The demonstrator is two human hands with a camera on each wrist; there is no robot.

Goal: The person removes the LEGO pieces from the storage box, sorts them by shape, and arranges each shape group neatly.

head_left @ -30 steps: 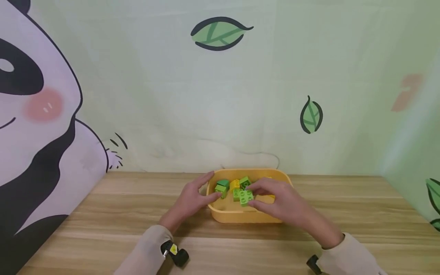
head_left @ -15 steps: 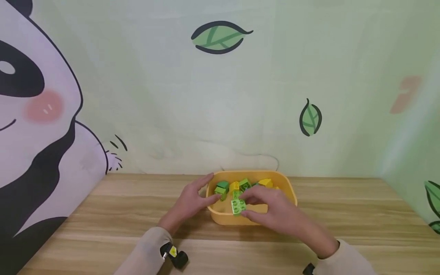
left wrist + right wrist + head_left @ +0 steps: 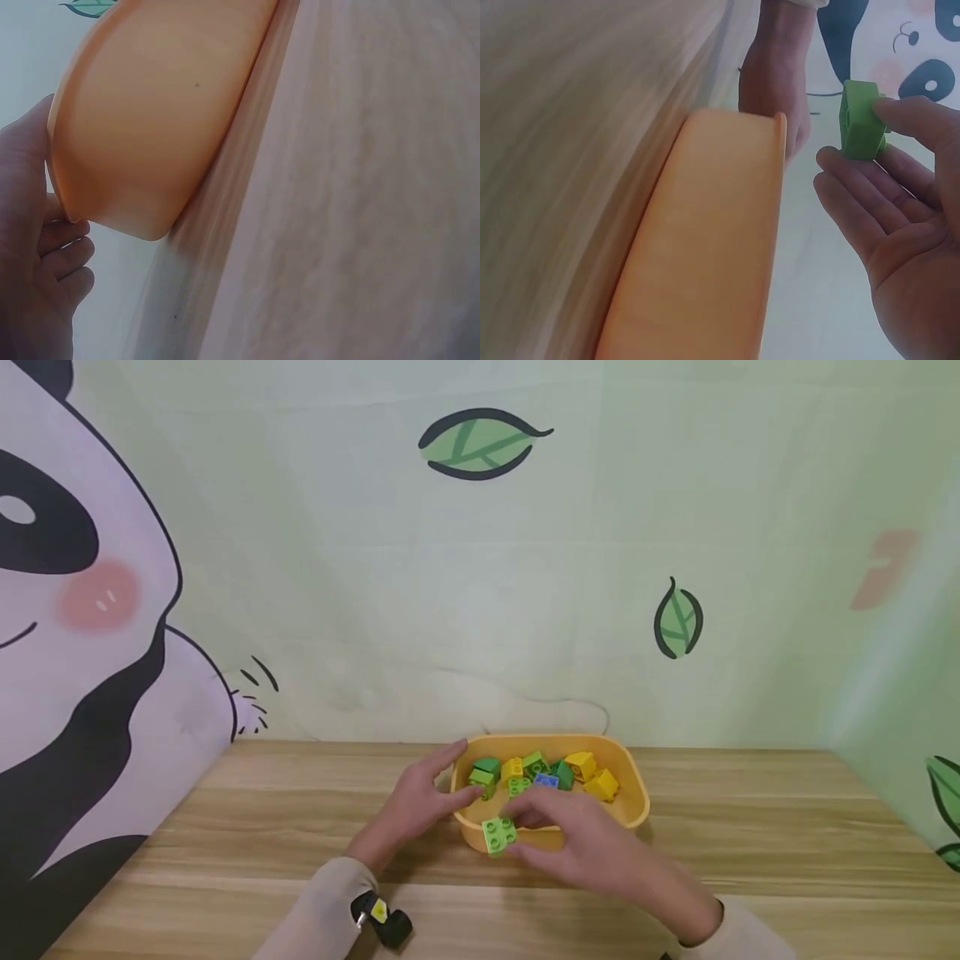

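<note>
A light green toy building brick [image 3: 499, 835] with round studs is pinched between the thumb and fingers of my right hand [image 3: 581, 839]. That hand holds it just above the near rim of an orange-yellow plastic bin [image 3: 636, 814]. The right wrist view shows the green brick [image 3: 862, 124] held up beside the bin's wall [image 3: 697, 232]. My left hand [image 3: 412, 797] grips the bin's left end, its thumb over the rim. Inside the bin lie several loose bricks, among them a blue brick [image 3: 546, 781], yellow bricks [image 3: 602, 785] and green bricks [image 3: 483, 778].
The bin stands on a wood-grain table [image 3: 300, 827] near its back edge. Behind it hangs a pale green cloth backdrop [image 3: 360, 568] with a printed panda [image 3: 187, 685] and leaves. A small black device [image 3: 382, 920] is strapped to the left sleeve.
My right hand has carried the green brick left and toward me, from over the bin's middle to its near rim. This uncovers the blue and yellow bricks. The left hand has stayed put.
</note>
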